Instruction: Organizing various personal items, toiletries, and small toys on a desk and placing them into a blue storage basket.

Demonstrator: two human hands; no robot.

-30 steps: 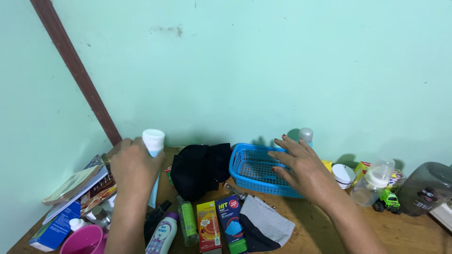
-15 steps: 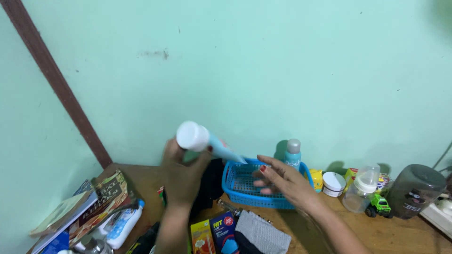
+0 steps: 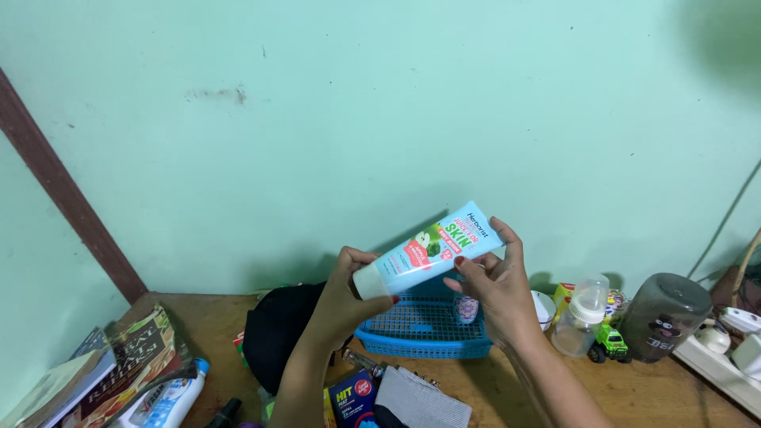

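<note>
A light blue squeeze tube [image 3: 432, 249] with a white cap and a green apple picture is held up in front of the green wall, tilted with the cap end down-left. My left hand [image 3: 345, 297] grips the cap end. My right hand [image 3: 491, 285] holds the tube's upper end with fingertips. Below both hands sits a blue plastic mesh basket [image 3: 424, 329] on the wooden table.
A black cloth [image 3: 277, 337] lies left of the basket. Books [image 3: 119, 364] and a white bottle [image 3: 170, 400] are at the left. Small boxes [image 3: 353, 396] and a grey cloth [image 3: 424, 404] lie in front. A baby bottle [image 3: 583, 317], green toy truck [image 3: 609, 342], dark jar [image 3: 662, 317] and power strip [image 3: 725, 357] stand right.
The tube was lifted from the table by my left hand and raised higher. My right hand rose from the basket and took hold of the tube's other end. The view tilted upward.
</note>
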